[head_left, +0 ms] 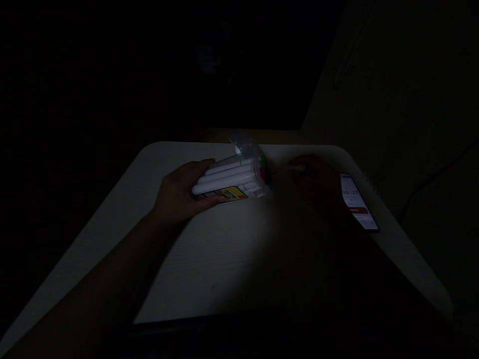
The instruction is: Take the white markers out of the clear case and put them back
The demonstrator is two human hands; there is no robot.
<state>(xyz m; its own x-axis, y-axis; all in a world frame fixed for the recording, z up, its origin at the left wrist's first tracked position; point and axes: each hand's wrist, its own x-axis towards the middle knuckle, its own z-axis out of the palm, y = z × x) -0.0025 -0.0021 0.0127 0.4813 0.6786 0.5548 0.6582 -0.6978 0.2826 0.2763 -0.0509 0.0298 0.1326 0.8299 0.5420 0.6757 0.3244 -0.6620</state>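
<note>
Several markers (228, 174) lie within the left hand's (178, 193) grasp, apparently boxed.

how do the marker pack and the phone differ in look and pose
The marker pack is clear plastic around white barrels, while the phone is a thin slab with a lit screen. The left hand grips the pack; the phone lies flat on the table, untouched by that hand. The pack is chunky and points sideways, whereas the phone is slim and partly hidden behind the right arm.
</note>
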